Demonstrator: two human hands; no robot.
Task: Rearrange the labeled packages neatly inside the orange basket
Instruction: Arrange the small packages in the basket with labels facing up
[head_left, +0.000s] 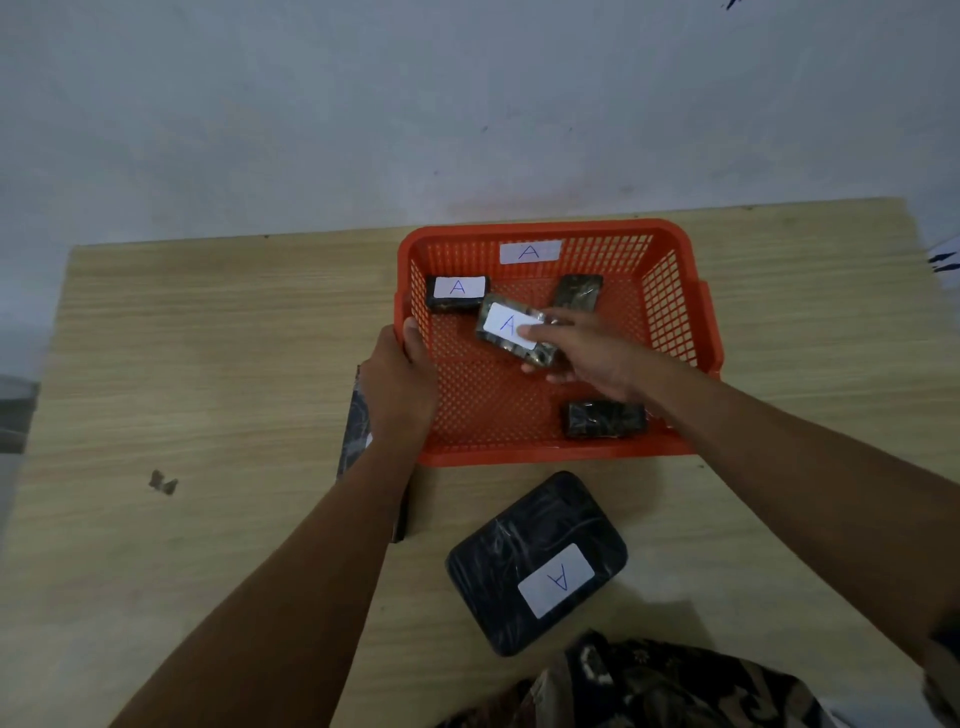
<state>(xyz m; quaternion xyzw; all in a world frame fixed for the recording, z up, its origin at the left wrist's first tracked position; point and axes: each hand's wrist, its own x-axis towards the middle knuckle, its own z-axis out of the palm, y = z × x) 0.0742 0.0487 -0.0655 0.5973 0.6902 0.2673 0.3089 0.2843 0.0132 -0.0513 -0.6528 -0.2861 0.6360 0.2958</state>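
Note:
The orange basket (670, 306) stands on the wooden table, a white "A" label on its far wall. My left hand (400, 384) grips its left rim. Inside, my right hand (587, 348) holds a small dark package with an "A" label (506, 327) just above the basket floor. Another labeled small package (457, 292) lies in the far left corner. A dark package with no label showing (577, 292) sits at the back middle. A similar unlabeled-looking package (602, 418) lies by the near wall, partly under my right wrist.
A larger dark package with an "A" label (537, 561) lies on the table (208, 364) in front of the basket. Another dark package (358, 421) is mostly hidden under my left forearm. The table's far edge meets a grey wall. Patterned cloth shows at the bottom.

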